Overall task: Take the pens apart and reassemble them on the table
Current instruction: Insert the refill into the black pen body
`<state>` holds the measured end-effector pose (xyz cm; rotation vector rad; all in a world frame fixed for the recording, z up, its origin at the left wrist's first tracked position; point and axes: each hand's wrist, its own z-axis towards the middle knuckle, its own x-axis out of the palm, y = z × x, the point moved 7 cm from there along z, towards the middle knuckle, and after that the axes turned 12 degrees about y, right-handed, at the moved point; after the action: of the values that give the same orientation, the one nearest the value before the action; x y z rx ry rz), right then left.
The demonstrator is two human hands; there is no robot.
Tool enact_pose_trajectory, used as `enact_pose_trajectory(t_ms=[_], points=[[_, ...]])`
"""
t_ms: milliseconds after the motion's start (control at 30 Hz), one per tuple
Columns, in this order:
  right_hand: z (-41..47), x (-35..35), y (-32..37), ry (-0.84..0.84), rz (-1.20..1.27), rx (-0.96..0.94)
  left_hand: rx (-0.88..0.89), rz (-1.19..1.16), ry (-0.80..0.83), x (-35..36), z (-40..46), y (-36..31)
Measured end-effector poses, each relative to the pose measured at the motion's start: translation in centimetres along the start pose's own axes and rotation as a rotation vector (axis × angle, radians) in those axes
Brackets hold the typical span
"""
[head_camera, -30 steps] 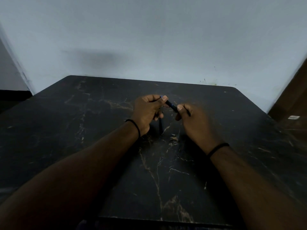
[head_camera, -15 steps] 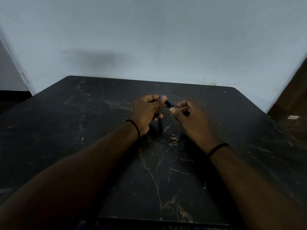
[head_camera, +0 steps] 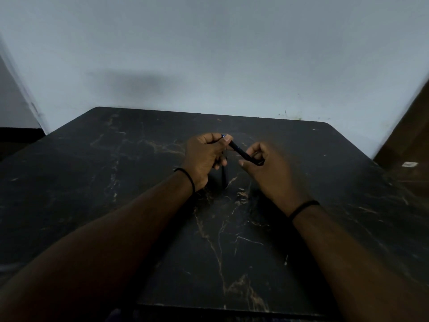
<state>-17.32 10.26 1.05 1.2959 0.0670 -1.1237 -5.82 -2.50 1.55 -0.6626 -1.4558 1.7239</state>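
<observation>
Head view showed us working over a dark marbled table [head_camera: 116, 182], and we went across it from left to right. Our left hand [head_camera: 204, 156] was curled closed around the upper end of a dark pen [head_camera: 241, 152], thumb and forefinger pinching it where a small blue tip [head_camera: 223, 135] poked out above the knuckles. From that pinch the pen sloped down and to the right, held clear above the table near its middle. Its lower end ran into our right hand [head_camera: 271, 173], whose fingers were loosely hooked about it; that hand was blurred, so we could not tell whether it was truly clamped on the barrel or only cradling it.

Below the left hand a second dark, slender piece [head_camera: 224, 176] lay on the table, pointing toward us; against the black surface we could not say whether it was a whole pen or a part. Thin dark bands circled both wrists.

We judged the pen light, stiff and smooth, likely to spin or slip under a soft pinch. The sensible hold seemed one hand on each half, close to the joint, twisting or pulling along the axis without bending it. Any small inner parts would be easy to lose on so dark a table.
</observation>
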Motion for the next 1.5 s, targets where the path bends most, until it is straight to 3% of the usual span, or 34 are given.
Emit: enact_pose_trajectory(t_ms=[200, 433, 667, 900, 1333, 1500], points=[[-0.1, 0.0, 0.3, 0.027, -0.103, 0.022, 0.012, 0.012, 0.004, 0.1, -0.1, -0.2], [-0.2, -0.3, 0.3, -0.003, 0.014, 0.021, 0.015, -0.003, 0.009, 0.0, 0.1, -0.1], [-0.3, -0.2, 0.6, 0.013, -0.115, 0.022, 0.016, -0.052, 0.04, 0.1, 0.4, 0.2], [-0.4, -0.5, 1.2, -0.034, 0.028, -0.027, -0.019, -0.146, 0.067, 0.5, 0.4, 0.5], [-0.4, 0.1, 1.4, 0.055, -0.039, -0.052, -0.031, -0.119, 0.146, 0.7, 0.4, 0.4], [-0.6, 0.1, 1.9, 0.133, 0.048, -0.032, -0.002, -0.106, 0.156, 0.7, 0.3, -0.2]])
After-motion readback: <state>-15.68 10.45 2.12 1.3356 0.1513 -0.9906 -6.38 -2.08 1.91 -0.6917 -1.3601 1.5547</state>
